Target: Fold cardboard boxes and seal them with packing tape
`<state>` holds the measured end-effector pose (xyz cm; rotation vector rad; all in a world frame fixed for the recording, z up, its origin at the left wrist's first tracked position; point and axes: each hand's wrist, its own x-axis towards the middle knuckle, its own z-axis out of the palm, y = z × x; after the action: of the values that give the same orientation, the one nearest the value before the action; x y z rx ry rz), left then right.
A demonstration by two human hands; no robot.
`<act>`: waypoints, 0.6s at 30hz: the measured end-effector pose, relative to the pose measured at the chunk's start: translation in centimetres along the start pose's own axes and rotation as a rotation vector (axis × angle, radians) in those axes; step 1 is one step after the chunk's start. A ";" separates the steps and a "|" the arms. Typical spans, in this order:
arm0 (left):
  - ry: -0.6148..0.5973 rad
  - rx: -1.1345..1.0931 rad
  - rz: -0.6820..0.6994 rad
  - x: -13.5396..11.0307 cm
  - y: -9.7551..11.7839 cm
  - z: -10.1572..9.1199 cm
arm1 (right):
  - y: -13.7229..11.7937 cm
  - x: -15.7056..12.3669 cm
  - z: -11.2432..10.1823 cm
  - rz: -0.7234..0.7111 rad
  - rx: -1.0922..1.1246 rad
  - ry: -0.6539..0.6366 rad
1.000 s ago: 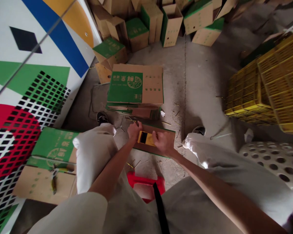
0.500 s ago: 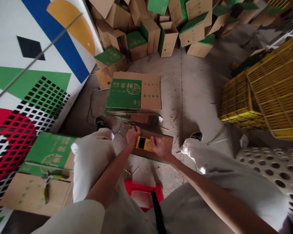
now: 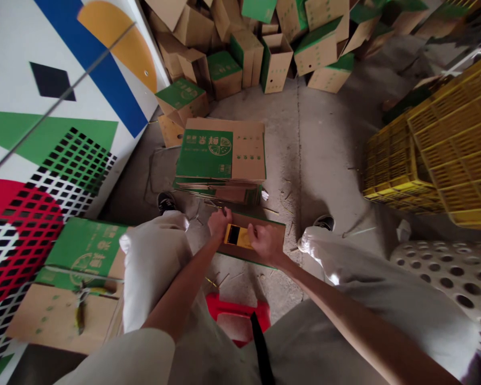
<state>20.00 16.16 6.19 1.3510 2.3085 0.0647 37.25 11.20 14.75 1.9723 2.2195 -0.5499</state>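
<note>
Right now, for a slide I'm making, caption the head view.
Left hand and right hand hold a yellow device on a flattened carton, beside stacked cartons.

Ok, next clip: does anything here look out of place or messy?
Yes: thin loose scraps litter the grey concrete floor, and green-printed cardboard cartons lie tumbled in a disordered heap at the far side, which looks untidy.

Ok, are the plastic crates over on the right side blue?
No, the stacked plastic crates are bright yellow, with a lattice of openings in their sides.
</note>
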 end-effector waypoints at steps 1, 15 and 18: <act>0.003 -0.001 0.002 0.0 0.0 0.0 | 0.0 0.0 0.0 -0.002 -0.001 0.007; -0.006 0.014 -0.012 -0.2 0.2 -0.3 | -0.2 -0.1 -0.1 -0.006 -0.020 0.005; 0.000 0.012 -0.006 -0.1 0.1 -0.2 | -0.1 -0.1 -0.1 -0.012 -0.006 -0.016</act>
<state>20.04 16.21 6.45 1.3502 2.3158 0.0489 37.16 11.17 14.90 1.9459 2.2221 -0.5577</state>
